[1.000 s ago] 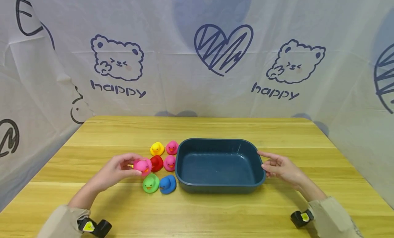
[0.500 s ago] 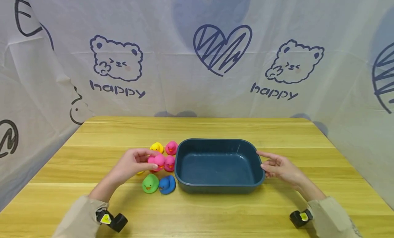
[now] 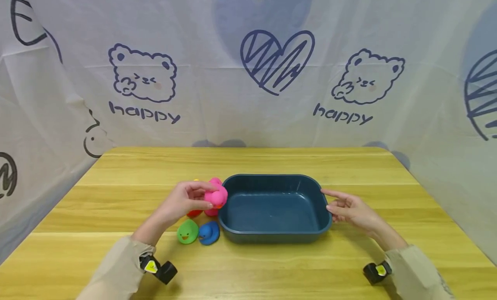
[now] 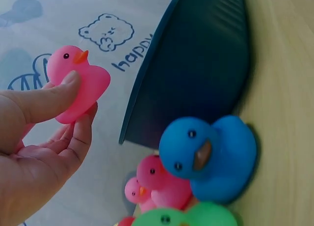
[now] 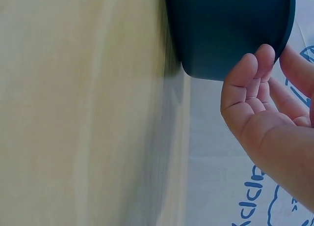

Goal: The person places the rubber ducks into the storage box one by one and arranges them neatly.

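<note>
My left hand pinches a pink rubber duck between thumb and fingers, held up at the left rim of a dark blue plastic basin. In the left wrist view the duck faces right, its orange beak showing. My right hand touches the basin's right end, index finger and thumb at the rim. The right wrist view shows fingertips against the basin's outer wall. A green duck and a blue duck stand left of the basin. Two more pink ducks, a red one and a yellow one are partly hidden behind the left hand.
The basin and ducks stand on a wooden table. Behind it hangs a white cloth printed with bears and hearts. Each sleeved wrist carries a small black camera, the left one low over the table.
My left hand has carried the pink duck to the right, from above the duck group to the basin's left rim. My right hand stays at the basin's right end.
</note>
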Available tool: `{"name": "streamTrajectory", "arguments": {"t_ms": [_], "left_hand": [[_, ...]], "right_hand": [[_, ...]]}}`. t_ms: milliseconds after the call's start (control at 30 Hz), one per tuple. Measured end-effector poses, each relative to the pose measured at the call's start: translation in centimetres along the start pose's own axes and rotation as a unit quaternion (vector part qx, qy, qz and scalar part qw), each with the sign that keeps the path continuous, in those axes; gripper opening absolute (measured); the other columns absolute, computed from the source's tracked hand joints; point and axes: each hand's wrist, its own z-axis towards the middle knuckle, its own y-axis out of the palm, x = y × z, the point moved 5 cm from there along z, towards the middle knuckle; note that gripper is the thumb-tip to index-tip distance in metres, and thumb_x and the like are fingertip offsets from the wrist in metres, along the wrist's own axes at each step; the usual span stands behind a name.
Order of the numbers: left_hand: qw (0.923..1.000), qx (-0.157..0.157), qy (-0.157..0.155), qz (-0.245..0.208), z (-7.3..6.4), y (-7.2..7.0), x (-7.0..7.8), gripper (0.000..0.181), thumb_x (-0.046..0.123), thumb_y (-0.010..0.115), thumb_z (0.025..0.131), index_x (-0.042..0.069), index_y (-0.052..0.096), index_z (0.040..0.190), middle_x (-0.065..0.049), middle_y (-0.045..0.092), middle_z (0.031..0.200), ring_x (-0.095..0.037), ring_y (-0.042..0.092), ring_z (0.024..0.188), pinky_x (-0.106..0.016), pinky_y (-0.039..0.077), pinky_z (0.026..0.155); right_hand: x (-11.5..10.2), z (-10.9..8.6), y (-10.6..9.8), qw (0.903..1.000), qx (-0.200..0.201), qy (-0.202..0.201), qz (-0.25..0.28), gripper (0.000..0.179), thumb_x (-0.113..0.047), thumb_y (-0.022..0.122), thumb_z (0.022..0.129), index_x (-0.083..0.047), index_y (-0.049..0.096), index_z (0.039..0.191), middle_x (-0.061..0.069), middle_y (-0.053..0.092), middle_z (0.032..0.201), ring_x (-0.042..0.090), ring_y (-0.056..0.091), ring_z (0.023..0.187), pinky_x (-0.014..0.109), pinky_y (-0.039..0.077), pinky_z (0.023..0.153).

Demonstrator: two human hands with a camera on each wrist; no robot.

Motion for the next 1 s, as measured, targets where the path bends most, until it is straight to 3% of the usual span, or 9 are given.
{"name": "streamTrajectory", "arguments": {"t_ms": [267,767,1000], "left_hand": [[1.0000,0.005,0.005,0.004,1.4,1.0,0.7,0.038,-0.004,0.065,0.078,-0.006,0.056,0.115,-0.017,0.059,0.107,-0.024,0.059,0.089,-0.030,0.049,0.075],[0.9994,-0.015,0.020,-0.022,3.8,3.2,2.1,0.039,-0.001,0.063,0.080,-0.002,0.056,0.119,-0.015,0.061,0.107,-0.022,0.062,0.082,-0.033,0.049,0.075],[0.9989,-0.015,0.012,-0.044,4.8,4.6,2.9,0.039,-0.005,0.061,0.080,-0.005,0.055,0.118,-0.017,0.060,0.108,-0.020,0.062,0.085,-0.031,0.049,0.075]], "right_hand": [[0.1,0.2,0.0,1.0000,-0.005,-0.002,0.000,0.056,-0.004,0.051,0.090,0.011,0.022,0.135,0.005,0.058,0.086,0.012,0.053,0.066,0.026,0.049,0.063],[0.0,0.0,0.0,0.9998,-0.015,-0.011,0.012,0.050,-0.003,0.051,0.090,-0.002,0.034,0.137,0.003,0.058,0.087,0.012,0.054,0.068,0.026,0.049,0.063],[0.0,0.0,0.1,1.0000,-0.006,-0.002,-0.001,0.052,-0.005,0.052,0.090,0.002,0.030,0.137,0.005,0.058,0.088,0.012,0.054,0.068,0.027,0.049,0.064]]}}
